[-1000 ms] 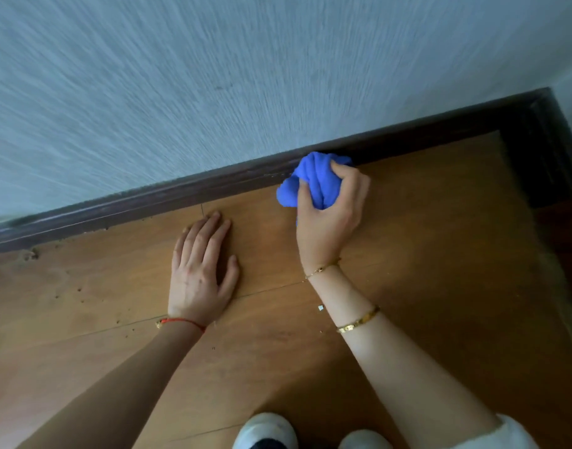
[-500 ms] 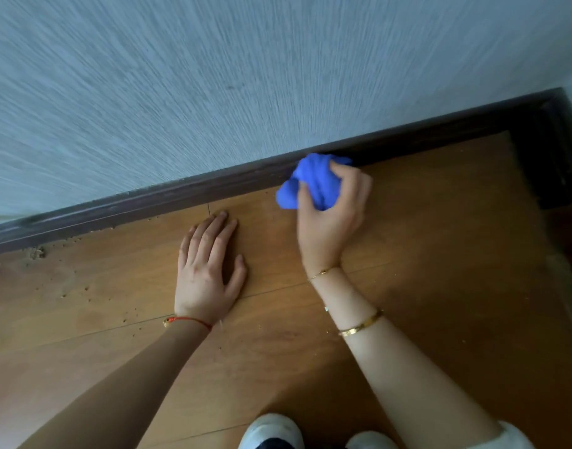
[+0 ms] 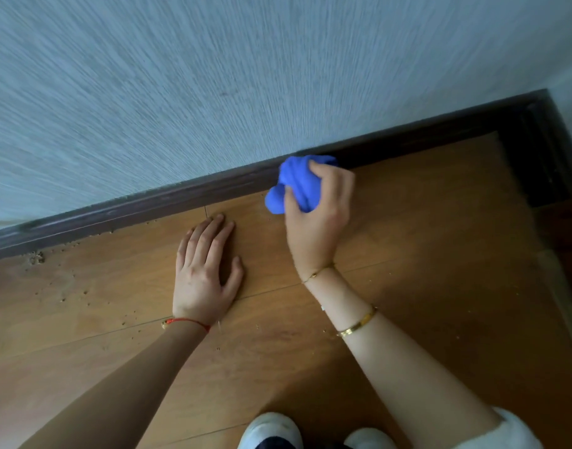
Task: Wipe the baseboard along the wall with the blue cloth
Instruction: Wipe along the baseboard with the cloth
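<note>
A dark brown baseboard (image 3: 168, 202) runs along the foot of the textured grey wall, from lower left to upper right. My right hand (image 3: 320, 218) grips a bunched blue cloth (image 3: 297, 184) and holds it against the baseboard. My left hand (image 3: 205, 270) lies flat on the wooden floor, fingers straight and pointing toward the wall, just short of the baseboard and left of the cloth.
The baseboard turns a corner (image 3: 537, 124) at the upper right. Crumbs and dirt (image 3: 36, 257) lie on the floor (image 3: 423, 254) along the baseboard at the left. Two white shoe tips (image 3: 271, 429) show at the bottom edge.
My right hand with the cloth has stayed at the same stretch of baseboard, shifting only slightly. The left hand stays planted on the floor. The view shifted a little.
</note>
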The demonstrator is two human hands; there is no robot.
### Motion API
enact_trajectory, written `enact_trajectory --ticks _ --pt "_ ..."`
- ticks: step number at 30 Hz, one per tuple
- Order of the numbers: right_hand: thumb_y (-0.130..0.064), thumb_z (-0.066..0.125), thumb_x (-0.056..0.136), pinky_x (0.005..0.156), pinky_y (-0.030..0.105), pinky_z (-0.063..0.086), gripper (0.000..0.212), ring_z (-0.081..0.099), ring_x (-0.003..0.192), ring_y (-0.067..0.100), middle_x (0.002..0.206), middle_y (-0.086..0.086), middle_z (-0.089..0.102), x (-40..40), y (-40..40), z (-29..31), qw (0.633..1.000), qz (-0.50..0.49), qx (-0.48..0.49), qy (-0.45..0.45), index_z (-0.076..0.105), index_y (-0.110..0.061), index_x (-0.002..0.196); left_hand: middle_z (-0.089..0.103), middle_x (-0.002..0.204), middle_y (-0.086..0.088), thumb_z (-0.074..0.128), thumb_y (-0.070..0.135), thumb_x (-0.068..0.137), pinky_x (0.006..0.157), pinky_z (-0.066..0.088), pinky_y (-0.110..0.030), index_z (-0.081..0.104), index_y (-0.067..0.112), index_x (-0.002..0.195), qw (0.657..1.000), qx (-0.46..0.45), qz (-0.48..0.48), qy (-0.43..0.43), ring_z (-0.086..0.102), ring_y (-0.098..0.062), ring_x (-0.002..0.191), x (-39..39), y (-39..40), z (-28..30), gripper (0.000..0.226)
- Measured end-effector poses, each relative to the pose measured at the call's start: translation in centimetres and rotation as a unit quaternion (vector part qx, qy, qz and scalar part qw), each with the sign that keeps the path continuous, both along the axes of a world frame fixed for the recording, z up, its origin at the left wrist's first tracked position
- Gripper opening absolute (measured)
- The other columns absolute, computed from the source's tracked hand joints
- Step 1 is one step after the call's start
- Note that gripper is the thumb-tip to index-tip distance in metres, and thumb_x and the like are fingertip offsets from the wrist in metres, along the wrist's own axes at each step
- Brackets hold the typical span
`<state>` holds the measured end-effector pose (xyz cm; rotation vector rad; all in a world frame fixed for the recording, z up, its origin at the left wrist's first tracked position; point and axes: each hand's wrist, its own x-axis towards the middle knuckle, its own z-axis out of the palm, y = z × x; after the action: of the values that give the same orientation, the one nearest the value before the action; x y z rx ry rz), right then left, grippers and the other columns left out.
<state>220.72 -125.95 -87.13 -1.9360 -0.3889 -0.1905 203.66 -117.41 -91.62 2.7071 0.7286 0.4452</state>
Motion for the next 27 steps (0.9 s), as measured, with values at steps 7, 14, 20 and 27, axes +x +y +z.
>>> enact_trajectory --ticks 7,14,20,27 --pt "-0.001 0.078 0.073 0.09 0.007 0.038 0.034 0.055 0.098 0.014 0.106 0.013 0.06 2.5 -1.7 0.6 0.997 -0.063 0.029 0.017 0.066 0.0 0.105 0.049 0.153 -0.01 0.053 0.027 0.096 0.122 0.027 -0.052 0.054 0.007 0.144 1.0 0.002 0.001 0.006 0.041 -0.028 0.145 -0.2 0.0 -0.2 0.053" --pt "0.001 0.079 0.075 0.092 0.02 0.045 0.038 0.057 0.1 0.021 0.106 0.014 0.058 -1.1 0.6 0.1 0.999 0.036 0.009 0.004 0.066 0.001 0.11 0.049 0.153 -0.01 0.053 0.027 0.095 0.122 0.027 -0.052 0.055 0.007 0.144 1.0 0.001 0.003 0.006 0.041 -0.029 0.145 0.0 -0.1 -0.1 0.053" --pt "0.0 0.08 0.072 0.091 0.013 0.04 0.037 0.055 0.099 0.017 0.104 0.013 0.061 1.4 -1.2 -0.1 1.0 -0.021 0.011 0.012 0.065 0.001 0.106 0.049 0.154 -0.009 0.054 0.026 0.095 0.123 0.027 -0.052 0.055 0.007 0.144 1.0 -0.004 0.002 0.005 0.04 -0.028 0.146 -0.2 0.1 -0.1 0.053" --pt "0.001 0.079 0.073 0.091 0.004 0.035 0.037 0.053 0.098 0.013 0.106 0.016 0.058 1.9 -1.4 -0.6 0.998 -0.052 0.019 0.027 0.063 0.003 0.107 0.048 0.154 -0.01 0.053 0.028 0.096 0.122 0.028 -0.053 0.054 0.008 0.145 1.0 0.002 0.0 0.013 0.04 -0.029 0.146 -0.1 0.0 -0.1 0.053"
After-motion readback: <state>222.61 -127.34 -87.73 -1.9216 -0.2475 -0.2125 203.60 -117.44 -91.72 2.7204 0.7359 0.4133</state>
